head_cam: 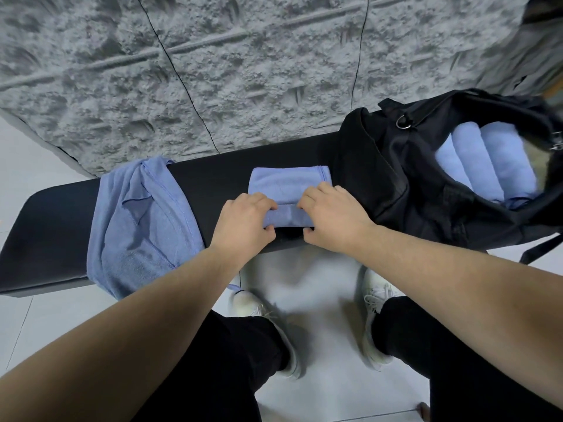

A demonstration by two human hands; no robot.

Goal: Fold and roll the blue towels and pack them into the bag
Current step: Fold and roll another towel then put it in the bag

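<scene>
On the far left of the bench (pixel 45 214) we see a loose pile of towels (pixel 137 226) draped over both edges, not yet folded. It looks soft and limp, so we would lift it by a hemmed edge or corners.

At the middle lies the folded towel (pixel 288 184), a narrow strip whose long axis runs away from us, across the bench. Its near end is turned into a short roll lying left to right. Our left hand (pixel 246 222) and right hand (pixel 332 214) each pinch one end of that roll, thumbs beneath. The cloth should be light and grippy, so we judge even pressure keeps it tight.

To the right, the bag (pixel 426 190) lies open with rolled towels (pixel 487 159) side by side inside.
</scene>
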